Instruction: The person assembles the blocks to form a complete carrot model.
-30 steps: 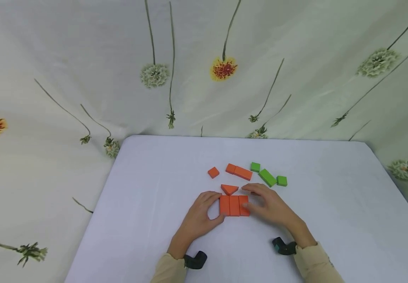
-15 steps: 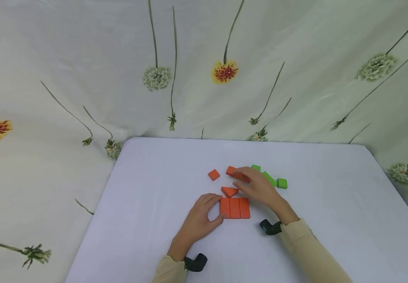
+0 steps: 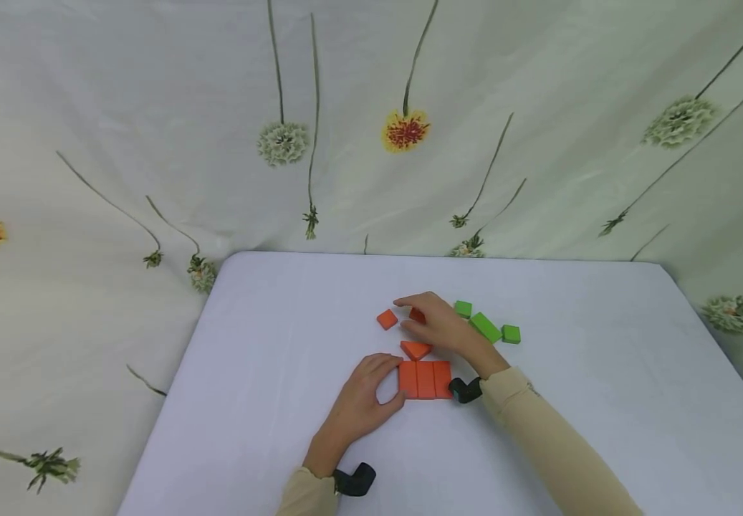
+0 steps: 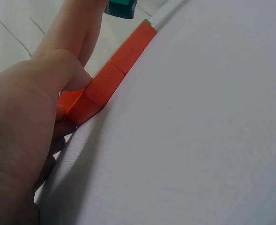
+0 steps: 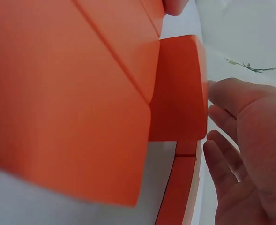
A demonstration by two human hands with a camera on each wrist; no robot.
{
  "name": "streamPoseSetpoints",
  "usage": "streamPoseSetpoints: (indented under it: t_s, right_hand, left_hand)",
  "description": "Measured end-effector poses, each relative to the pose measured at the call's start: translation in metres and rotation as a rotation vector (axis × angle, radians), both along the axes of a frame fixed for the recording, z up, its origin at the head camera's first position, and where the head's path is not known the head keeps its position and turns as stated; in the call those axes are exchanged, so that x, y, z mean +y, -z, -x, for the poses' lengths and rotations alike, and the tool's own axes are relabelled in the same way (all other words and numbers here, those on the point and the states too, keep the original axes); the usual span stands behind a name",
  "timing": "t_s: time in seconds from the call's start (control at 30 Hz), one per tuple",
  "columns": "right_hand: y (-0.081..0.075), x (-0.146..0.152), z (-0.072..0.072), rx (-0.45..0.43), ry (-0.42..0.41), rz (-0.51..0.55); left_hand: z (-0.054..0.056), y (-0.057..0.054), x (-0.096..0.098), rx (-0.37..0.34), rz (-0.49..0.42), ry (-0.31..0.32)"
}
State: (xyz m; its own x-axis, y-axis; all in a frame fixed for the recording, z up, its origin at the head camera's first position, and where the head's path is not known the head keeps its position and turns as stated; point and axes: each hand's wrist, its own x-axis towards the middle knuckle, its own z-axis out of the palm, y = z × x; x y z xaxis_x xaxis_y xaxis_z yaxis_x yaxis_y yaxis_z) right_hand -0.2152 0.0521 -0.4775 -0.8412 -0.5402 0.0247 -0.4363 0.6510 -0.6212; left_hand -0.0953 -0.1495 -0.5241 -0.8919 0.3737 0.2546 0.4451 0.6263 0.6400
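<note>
In the head view my left hand [image 3: 360, 395] pinches the leftmost orange block [image 3: 407, 380] between thumb and fingers, at its near and far ends. It is one of three rectangular blocks lying side by side. An orange triangular block [image 3: 415, 350] points at the row's far edge. My right hand [image 3: 438, 324] hovers over the loose orange blocks with its fingers apart, near a small orange block [image 3: 387, 319]. Another small orange block [image 3: 417, 315] shows between its fingers; the long one beside that is hidden in the head view. The right wrist view shows this long orange block [image 5: 176, 187].
Green blocks lie right of my right hand: a long one [image 3: 485, 327] between two small ones [image 3: 463, 309] [image 3: 511, 334]. A white table [image 3: 294, 308] carries everything. Behind it hangs a flowered cloth [image 3: 358, 86]. Each wrist wears a dark camera [image 3: 355, 479].
My right hand has left the row's right end and moved far and left, past the triangular block, over the loose orange blocks. The left hand keeps its hold.
</note>
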Motion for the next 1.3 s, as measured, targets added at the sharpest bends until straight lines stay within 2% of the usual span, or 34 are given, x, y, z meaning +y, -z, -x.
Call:
streamPoseSetpoints:
  t_s: [0.13, 0.5, 0.7, 1.07, 1.3]
  right_hand:
    - [0.001, -0.006, 0.004, -0.019, -0.029, -0.035]
    - [0.006, -0.013, 0.014, 0.079, -0.093, -0.106]
    - [0.007, -0.014, 0.012, 0.056, -0.059, -0.136]
    - [0.002, -0.005, 0.000, -0.021, 0.057, -0.048]
    - [-0.002, 0.005, -0.007, 0.010, 0.048, 0.001]
  left_hand:
    - [0.001, 0.001, 0.000, 0.013, -0.007, 0.002]
    - [0.002, 0.001, 0.000, 0.025, -0.003, 0.001]
    - [0.001, 0.002, 0.000, -0.002, -0.002, -0.004]
    - [0.000, 0.002, 0.001, 0.000, 0.022, -0.009]
    - [-0.001, 0.001, 0.001, 0.006, 0.024, -0.013]
